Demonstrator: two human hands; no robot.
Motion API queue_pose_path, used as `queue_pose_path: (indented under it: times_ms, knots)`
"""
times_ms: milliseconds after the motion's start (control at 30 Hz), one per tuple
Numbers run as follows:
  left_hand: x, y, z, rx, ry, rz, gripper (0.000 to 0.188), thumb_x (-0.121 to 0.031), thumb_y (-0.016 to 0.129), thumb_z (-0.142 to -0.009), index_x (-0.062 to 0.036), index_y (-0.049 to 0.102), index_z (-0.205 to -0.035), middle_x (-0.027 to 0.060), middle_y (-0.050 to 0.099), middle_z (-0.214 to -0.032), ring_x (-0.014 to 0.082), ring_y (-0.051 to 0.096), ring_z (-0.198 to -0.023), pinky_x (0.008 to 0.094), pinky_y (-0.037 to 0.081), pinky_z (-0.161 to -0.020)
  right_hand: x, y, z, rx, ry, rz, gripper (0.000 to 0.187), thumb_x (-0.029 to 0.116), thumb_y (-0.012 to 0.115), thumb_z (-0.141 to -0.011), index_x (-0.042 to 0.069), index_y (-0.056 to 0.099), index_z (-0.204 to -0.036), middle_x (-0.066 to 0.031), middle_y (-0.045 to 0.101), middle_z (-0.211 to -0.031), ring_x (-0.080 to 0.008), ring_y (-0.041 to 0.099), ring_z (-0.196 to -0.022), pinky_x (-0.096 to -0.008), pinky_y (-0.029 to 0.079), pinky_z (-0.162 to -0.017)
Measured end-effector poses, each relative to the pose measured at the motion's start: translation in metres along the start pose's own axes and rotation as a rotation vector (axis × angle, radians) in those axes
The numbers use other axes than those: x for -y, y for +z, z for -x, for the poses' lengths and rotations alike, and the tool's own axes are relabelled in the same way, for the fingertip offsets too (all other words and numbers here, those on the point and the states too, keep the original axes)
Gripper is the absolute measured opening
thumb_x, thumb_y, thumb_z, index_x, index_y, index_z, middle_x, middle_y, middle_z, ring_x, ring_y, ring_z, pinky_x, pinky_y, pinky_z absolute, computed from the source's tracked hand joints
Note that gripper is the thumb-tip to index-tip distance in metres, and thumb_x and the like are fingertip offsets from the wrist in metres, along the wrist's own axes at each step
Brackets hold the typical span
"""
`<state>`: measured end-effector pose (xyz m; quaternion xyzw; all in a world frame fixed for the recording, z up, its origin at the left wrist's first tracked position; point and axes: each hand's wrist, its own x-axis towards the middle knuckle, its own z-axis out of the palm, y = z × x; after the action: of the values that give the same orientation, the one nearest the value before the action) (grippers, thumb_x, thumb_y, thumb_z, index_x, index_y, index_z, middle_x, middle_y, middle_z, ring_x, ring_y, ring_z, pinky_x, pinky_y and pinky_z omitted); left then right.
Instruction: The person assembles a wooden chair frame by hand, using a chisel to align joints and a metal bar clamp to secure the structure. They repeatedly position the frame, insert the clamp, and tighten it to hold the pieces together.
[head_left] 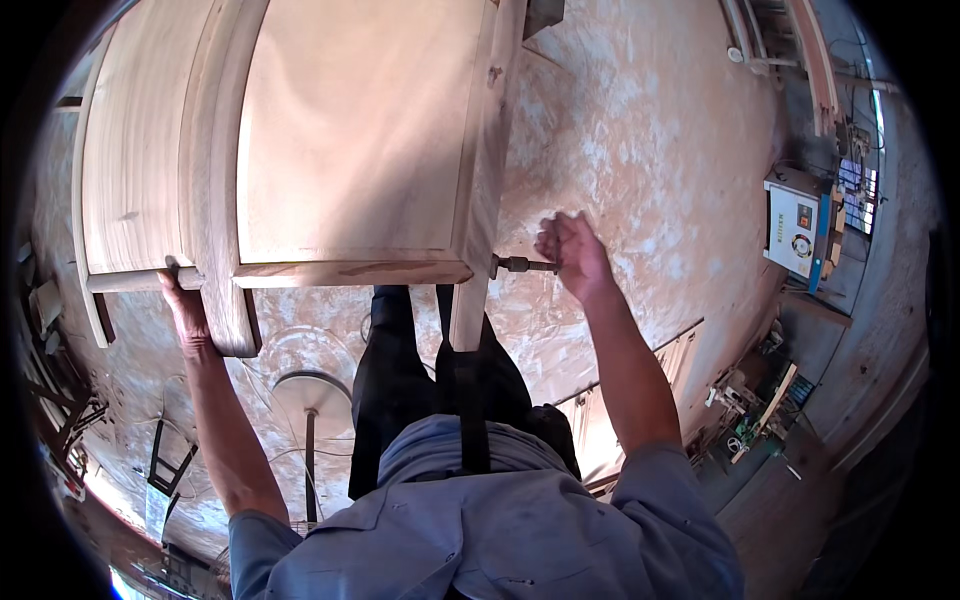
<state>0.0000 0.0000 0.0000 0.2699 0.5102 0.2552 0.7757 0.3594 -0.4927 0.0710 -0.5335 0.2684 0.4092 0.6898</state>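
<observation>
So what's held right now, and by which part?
Left hand: the wooden frame, by its lower rail, most fingers hidden. Right hand: loosely open at the rod; can't tell if it touches.

Mottled reddish-brown floor (640, 170) with whitish smears and patches, a round base (295, 393) with a dark pole (310, 455) at near left, pale panelled woodwork (680, 355) at near right, partly hidden, seemingly lying flat.

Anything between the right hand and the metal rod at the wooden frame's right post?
Nothing visible. The right hand is at the outer end of the metal rod, no object between them; whether they touch I can't tell. The wooden post is at the rod's opposite end, out of the way.
</observation>
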Motion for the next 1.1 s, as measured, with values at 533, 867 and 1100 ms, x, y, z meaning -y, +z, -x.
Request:
queue_pose_path:
  times_ms: [533, 867, 1100]
  knots:
    - [0.013, 0.036, 0.031, -0.086, -0.025, -0.052, 0.062, -0.06, 0.057, -0.083, -0.0178, 0.048, -0.128, 0.0053, 0.054, -0.116, 0.02, 0.051, -0.107, 0.0376, 0.042, -0.095, 0.055, -0.015, 0.009, -0.287, -0.321, 0.332, 0.026, 0.032, 0.045, -0.097, 0.009, 0.057, -0.098, -0.0013, 0.056, -0.065, -0.0135, 0.056, -0.061, -0.0302, 0.048, -0.063]
    - [0.009, 0.027, 0.017, 0.275, 0.056, 0.275, 0.037, -0.042, 0.068, -0.083, -0.0125, 0.057, -0.102, 0.0031, 0.061, -0.091, 0.0189, 0.06, -0.088, 0.0356, 0.049, -0.081, 0.061, 0.133, 0.014, 0.604, -0.248, 2.514, 0.077, 0.031, 0.082, -0.058, 0.005, 0.051, -0.124, -0.0167, 0.056, -0.12, -0.0324, 0.054, -0.111, -0.0432, 0.046, -0.09]
    - [0.017, 0.028, 0.026, 0.287, 0.038, 0.324, 0.036, -0.039, 0.066, -0.086, -0.0101, 0.055, -0.105, 0.0044, 0.059, -0.095, 0.0199, 0.058, -0.093, 0.0361, 0.048, -0.085, 0.043, 0.144, 0.023, 0.714, 0.168, 2.115, 0.064, 0.026, 0.077, -0.067, -0.002, 0.054, -0.119, -0.0192, 0.063, -0.107, -0.0272, 0.062, -0.099, -0.0388, 0.048, -0.087]
